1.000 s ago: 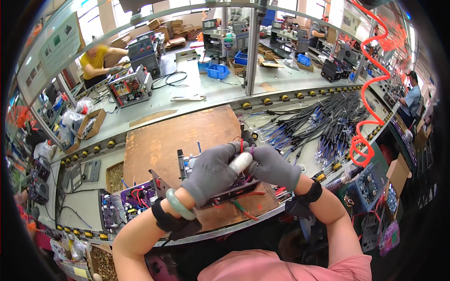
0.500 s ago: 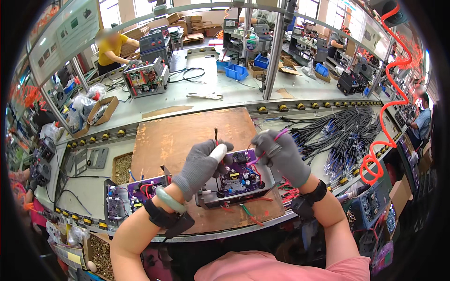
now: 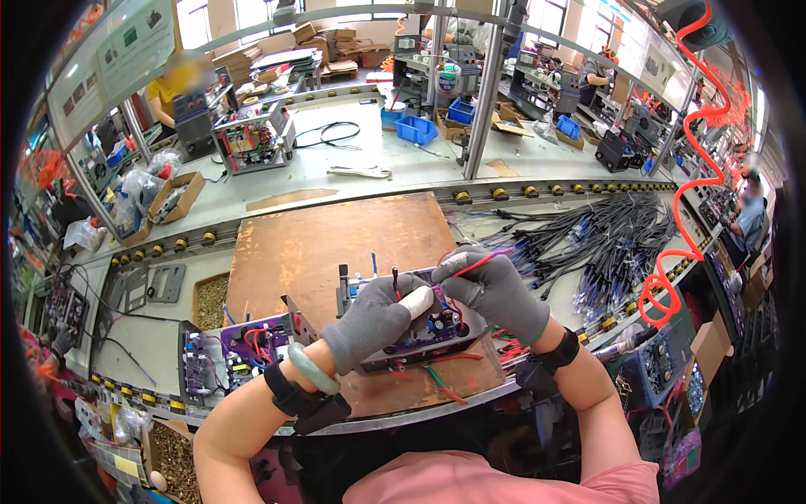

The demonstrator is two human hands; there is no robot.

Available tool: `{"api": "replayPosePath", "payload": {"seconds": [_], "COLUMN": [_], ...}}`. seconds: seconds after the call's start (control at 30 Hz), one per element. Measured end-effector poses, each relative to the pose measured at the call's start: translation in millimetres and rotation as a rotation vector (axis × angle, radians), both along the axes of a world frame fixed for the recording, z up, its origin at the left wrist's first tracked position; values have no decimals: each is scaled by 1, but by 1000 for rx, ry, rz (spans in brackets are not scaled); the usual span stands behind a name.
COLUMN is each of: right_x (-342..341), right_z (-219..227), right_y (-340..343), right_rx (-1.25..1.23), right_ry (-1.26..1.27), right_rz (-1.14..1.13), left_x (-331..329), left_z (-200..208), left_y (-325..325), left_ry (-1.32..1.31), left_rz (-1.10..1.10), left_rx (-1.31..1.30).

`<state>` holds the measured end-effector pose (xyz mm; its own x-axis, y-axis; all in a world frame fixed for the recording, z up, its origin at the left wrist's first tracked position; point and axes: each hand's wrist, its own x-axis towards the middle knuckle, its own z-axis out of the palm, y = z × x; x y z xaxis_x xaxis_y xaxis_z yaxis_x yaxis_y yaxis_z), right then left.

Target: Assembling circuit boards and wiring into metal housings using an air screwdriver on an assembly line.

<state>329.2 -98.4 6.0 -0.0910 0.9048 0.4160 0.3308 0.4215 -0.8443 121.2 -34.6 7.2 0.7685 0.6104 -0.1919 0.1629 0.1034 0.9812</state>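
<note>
Both my hands wear grey work gloves and work close together above an open metal chassis with a purple circuit board (image 3: 424,346). My left hand (image 3: 382,315), with a white-covered thumb, is closed around a thin dark cable end (image 3: 395,277) that sticks up between the fingers. My right hand (image 3: 495,294) pinches a pinkish-red wire (image 3: 483,263) whose free end points up and right. The fingertips nearly meet, so what lies between them is hidden. The chassis rests on a brown wooden board (image 3: 336,235). Red and green wires (image 3: 443,383) lie at its near side.
A second purple circuit board unit (image 3: 222,357) stands to the left. Black cables (image 3: 604,244) are heaped at the right, beside a coiled orange air hose (image 3: 705,185). Across the bench sits another open machine (image 3: 252,139), with a person in yellow (image 3: 159,101) behind. Blue bins (image 3: 416,129) stand further back.
My right hand has lowered toward my left, bringing the fingertips close together over the board. My left hand has shifted slightly right and down. The person in yellow has moved left.
</note>
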Motion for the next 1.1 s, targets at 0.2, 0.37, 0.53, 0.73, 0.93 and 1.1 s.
{"api": "replayPosePath", "payload": {"seconds": [0.2, 0.37, 0.53, 0.73, 0.93, 1.1], "right_x": [-4, 10, 24, 38, 23, 22], "right_z": [3, -26, -26, -28, -15, -34], "right_y": [15, 30, 35, 27, 26, 39], "right_rx": [98, 91, 64, 252, 249, 274], "right_ry": [-290, -751, -979, -995, -966, -1015], "right_rz": [-45, -127, -139, -129, -76, -20], "left_x": [-15, -15, 6, 16, 13, 13], "left_z": [-16, -15, -38, -41, -48, -46], "left_y": [10, 28, 28, 32, 28, 23], "left_ry": [52, 175, 54, 159, 115, 81], "left_rz": [62, 117, 53, 101, 158, 188], "left_rx": [113, 251, 278, 153, 166, 232]}}
